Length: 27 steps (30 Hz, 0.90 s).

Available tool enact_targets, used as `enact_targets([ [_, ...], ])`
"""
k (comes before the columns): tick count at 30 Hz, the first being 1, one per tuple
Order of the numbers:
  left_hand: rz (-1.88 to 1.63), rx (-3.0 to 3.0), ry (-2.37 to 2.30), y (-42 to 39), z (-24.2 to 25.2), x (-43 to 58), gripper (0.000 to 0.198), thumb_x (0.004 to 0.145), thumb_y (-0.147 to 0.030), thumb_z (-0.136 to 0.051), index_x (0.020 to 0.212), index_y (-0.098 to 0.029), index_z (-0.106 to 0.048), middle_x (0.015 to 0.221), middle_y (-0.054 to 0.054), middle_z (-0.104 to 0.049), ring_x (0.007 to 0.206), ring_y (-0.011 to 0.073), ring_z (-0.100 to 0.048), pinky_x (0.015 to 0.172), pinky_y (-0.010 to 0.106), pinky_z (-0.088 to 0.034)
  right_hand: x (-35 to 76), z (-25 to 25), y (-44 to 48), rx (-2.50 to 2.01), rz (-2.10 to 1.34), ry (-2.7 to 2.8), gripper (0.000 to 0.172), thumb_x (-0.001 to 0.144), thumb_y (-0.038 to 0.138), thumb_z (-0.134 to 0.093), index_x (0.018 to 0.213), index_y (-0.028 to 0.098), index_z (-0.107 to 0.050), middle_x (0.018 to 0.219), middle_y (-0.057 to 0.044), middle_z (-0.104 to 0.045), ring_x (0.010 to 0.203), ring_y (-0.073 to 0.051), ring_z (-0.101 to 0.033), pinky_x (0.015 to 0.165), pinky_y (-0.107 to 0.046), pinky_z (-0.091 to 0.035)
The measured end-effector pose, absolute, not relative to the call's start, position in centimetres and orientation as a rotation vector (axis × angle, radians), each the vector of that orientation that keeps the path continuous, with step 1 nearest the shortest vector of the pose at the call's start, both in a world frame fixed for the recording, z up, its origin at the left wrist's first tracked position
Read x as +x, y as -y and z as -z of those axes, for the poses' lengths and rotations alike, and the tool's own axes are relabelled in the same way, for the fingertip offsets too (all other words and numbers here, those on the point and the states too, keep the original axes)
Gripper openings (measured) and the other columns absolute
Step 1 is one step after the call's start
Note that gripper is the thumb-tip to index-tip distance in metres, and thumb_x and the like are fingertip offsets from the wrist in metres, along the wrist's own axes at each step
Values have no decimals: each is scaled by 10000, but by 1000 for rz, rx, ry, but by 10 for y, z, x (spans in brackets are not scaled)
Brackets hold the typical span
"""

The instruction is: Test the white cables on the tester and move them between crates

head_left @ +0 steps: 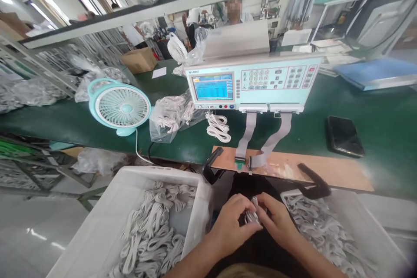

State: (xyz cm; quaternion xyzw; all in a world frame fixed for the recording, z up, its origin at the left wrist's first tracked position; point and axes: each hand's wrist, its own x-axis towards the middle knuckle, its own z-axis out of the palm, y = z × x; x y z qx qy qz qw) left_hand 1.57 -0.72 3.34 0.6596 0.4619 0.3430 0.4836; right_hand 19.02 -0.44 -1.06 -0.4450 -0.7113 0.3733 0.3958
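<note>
My left hand and my right hand meet low in the middle, just below the bench edge. Both are closed on one coiled white cable, and one of its plug ends sticks up between the fingertips. A white bin full of coiled white cables stands at my left. Another white bin of cables stands at my right. Above my hands a wooden board carries a small connector fixture, joined by two grey ribbon cables to the cable tester.
On the green bench stand a light blue desk fan, a bag of white cables, a loose cable bundle and a black phone. Two black clamps hold the board. A person sits behind the tester.
</note>
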Motion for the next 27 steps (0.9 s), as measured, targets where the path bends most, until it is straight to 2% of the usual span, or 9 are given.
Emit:
enact_targets([
  [2,-835,1496,-1235,-2,-30,17,111,676,-134,-655,777,-179,-643,787,11,-575,744,146,-524,691,253,-430,184,16,-6,-1209,-1008,1670,269,966,346,-432,783,193,-555,690,-1,-516,613,-148,-485,568,-251,-376],
  [4,-819,1161,-1229,-13,-21,21,40,697,-179,-630,729,-157,-629,715,6,-550,666,131,-519,620,246,-448,179,21,-16,-1248,-1057,1542,291,946,407,-467,792,189,-582,692,-7,-537,632,-160,-494,579,-252,-388],
  [7,-759,605,-1063,-26,-7,24,182,694,-308,-668,725,-149,-586,663,9,-543,624,145,-531,518,263,-497,175,25,-29,-1250,-1177,1380,325,891,480,-536,804,178,-618,662,-8,-547,620,-169,-498,561,-249,-396],
  [10,-825,381,-996,-31,3,26,305,638,-368,-756,759,-145,-586,681,10,-554,607,135,-527,459,258,-520,172,23,-37,-1251,-1267,1274,364,835,519,-597,768,164,-639,643,-12,-563,603,-168,-500,548,-245,-399],
  [15,-1015,499,-1097,-32,10,27,385,614,-421,-793,767,-95,-659,636,20,-569,566,113,-522,457,216,-515,169,17,-39,-1283,-1298,1215,375,811,533,-625,756,163,-656,637,-9,-583,599,-166,-501,559,-242,-397],
  [22,-1031,575,-1111,-38,13,23,425,578,-420,-810,820,-92,-687,628,19,-586,547,110,-528,469,230,-524,168,25,-39,-1270,-1368,1150,352,819,520,-636,804,171,-677,668,-8,-612,610,-161,-510,559,-234,-392],
  [27,-908,756,-1130,-43,9,15,362,686,-448,-717,788,-104,-668,595,4,-564,528,110,-517,477,233,-507,164,14,-39,-1239,-1450,1027,362,759,519,-701,750,159,-672,636,-13,-611,583,-155,-502,547,-238,-394],
])
